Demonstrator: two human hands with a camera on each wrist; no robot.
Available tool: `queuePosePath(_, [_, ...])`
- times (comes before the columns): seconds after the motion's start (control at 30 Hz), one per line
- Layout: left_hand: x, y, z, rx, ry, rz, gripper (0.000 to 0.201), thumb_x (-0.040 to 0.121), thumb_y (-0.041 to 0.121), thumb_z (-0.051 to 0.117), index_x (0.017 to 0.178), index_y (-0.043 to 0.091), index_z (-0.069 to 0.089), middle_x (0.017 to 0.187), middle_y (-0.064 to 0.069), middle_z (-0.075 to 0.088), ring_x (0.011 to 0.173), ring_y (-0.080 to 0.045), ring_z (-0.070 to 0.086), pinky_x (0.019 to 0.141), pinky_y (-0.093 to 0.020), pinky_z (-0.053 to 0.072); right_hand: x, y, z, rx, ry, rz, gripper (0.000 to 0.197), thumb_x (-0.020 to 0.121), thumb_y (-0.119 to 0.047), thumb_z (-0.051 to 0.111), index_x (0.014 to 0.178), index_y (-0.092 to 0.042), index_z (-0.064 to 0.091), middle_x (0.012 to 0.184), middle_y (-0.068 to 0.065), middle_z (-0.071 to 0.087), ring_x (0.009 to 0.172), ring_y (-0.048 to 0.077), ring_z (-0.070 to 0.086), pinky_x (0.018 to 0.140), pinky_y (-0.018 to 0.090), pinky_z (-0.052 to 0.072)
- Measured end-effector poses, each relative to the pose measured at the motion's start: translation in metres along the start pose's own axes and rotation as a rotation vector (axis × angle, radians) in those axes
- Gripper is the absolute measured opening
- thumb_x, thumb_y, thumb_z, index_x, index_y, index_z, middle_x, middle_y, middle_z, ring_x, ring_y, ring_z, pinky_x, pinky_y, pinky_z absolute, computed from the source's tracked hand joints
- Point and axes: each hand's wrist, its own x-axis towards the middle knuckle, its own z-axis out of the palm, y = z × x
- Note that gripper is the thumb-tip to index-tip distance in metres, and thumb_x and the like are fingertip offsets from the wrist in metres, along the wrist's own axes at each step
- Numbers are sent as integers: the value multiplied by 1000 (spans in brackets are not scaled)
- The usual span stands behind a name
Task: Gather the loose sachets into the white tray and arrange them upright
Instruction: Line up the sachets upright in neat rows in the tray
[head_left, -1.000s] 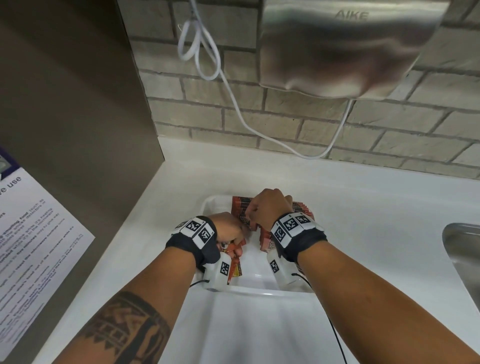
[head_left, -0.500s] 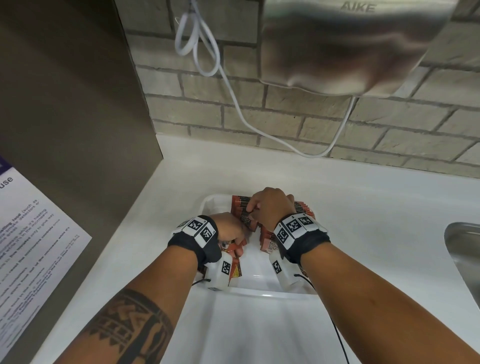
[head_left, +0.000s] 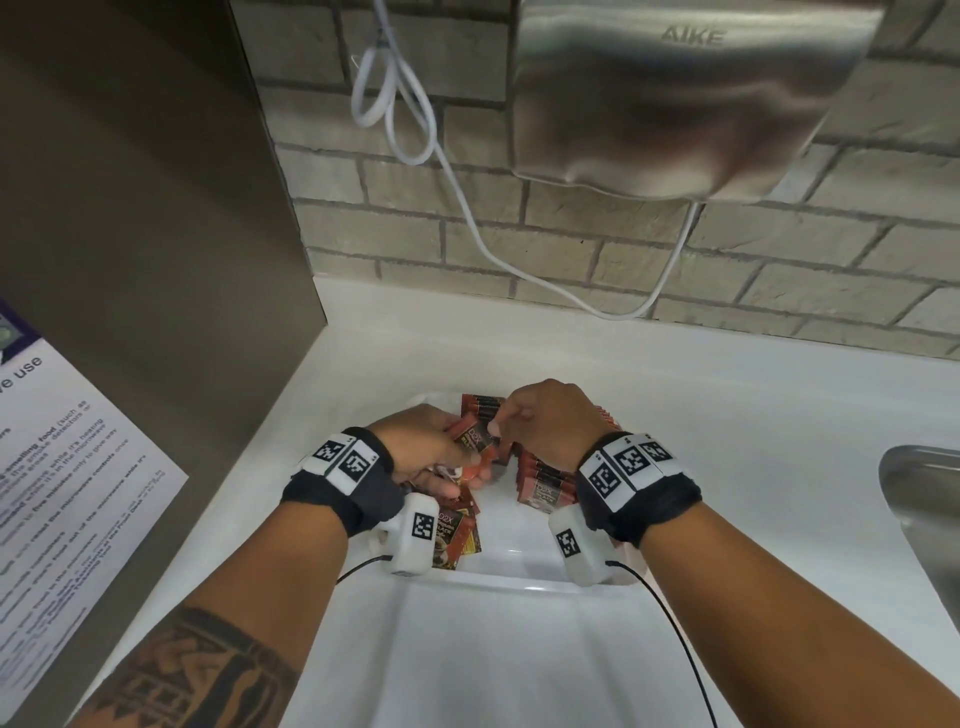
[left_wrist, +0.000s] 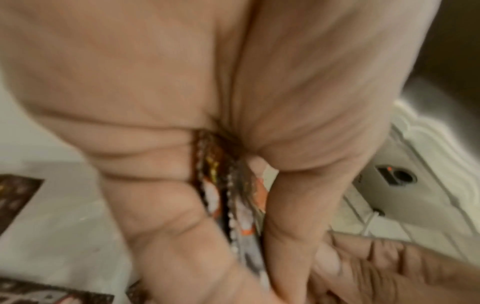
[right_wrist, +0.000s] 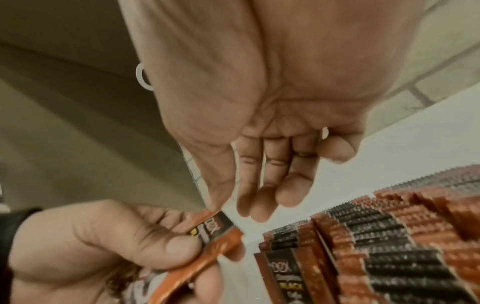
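Sachets sit bunched in the left hand at the centre of the head view, above the white tray; the right hand pinches the top one's corner. More sachets lie flat in the tray's lower left, and an upright row stands under the right wrist. "AIKE" reads on the hand dryer at upper right; a notice at left shows "use".

Left wrist view, blurred: fingers curl round several sachets held edge-on at centre.

Right wrist view: thumb tip meets a sachet's corner at lower centre, the other fingers hanging relaxed. The row at lower right reads "BLACK". Likely risk: a pull on one slick sachet could drag the whole bunch loose, or a wrist could topple the row.
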Motion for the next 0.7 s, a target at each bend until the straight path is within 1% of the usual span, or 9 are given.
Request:
queuePosePath(0.03, [-4,-1,-1,-66,-6,51,28,94,13,68,121,5,63,105,-11,76,101,-21,73,72,-27,60,-3,0,-1,22,-14,-6,14,90,-36,66,93,-25,75,84,-15,67,81,4,60,63,14,41])
queuePosePath(0.1, [-12,-2,0,-148,-12,143,31,93,15,70,122,7,64,105,-10,76,99,-22,73,69,-26,58,-7,-2,-2,115,-17,2,17,89,-38,70,97,-24,74,87,-13,70,82,3,62,65,16,41])
queuePosePath(0.13, [-15,-2,1,-169,-9,181,30,92,16,70,121,9,65,105,-10,75,98,-21,73,68,-25,57,-8,-3,-2,175,-13,8,17,88,-36,72,98,-22,74,87,-10,71,81,3,63,66,17,43])
queuePosePath(0.2, [-19,-1,3,-194,-19,228,29,93,18,69,121,14,65,111,-12,74,100,-23,73,71,-26,57,-10,-4,-4,261,8,6,15,87,-31,75,97,-19,74,83,-7,72,72,2,62,68,18,43])
queuePosePath(0.27, [-22,-3,5,-208,-57,254,32,94,18,66,126,16,62,116,-13,73,105,-25,72,73,-29,58,-11,-4,-8,296,36,-10,13,87,-29,76,94,-18,75,79,-8,71,66,0,60,66,17,42])
queuePosePath(0.37, [-25,-4,7,-208,-66,284,36,94,17,67,129,17,61,117,-12,73,109,-26,70,75,-32,58,-12,-6,-16,302,46,-35,10,86,-28,76,90,-19,76,75,-9,70,64,-2,59,65,16,42])
queuePosePath(0.53, [-25,-4,12,-168,10,322,38,88,11,73,125,8,65,113,-9,74,105,-22,72,72,-32,60,-15,-7,-23,311,57,-50,9,85,-27,78,87,-18,77,82,-1,76,64,0,62,65,16,44])
queuePosePath(0.63, [-24,-5,15,-149,49,327,34,86,11,76,119,9,68,109,-6,76,103,-20,73,71,-33,61,-17,-7,-25,277,58,-62,6,85,-26,77,86,-20,77,81,-3,76,68,1,63,67,17,44])
queuePosePath(0.7, [-23,-7,15,-132,72,315,31,86,13,77,115,9,69,106,-6,77,101,-20,73,70,-33,61,-16,-7,-25,226,80,-61,4,85,-25,76,86,-21,77,79,-5,74,71,3,62,68,17,44])
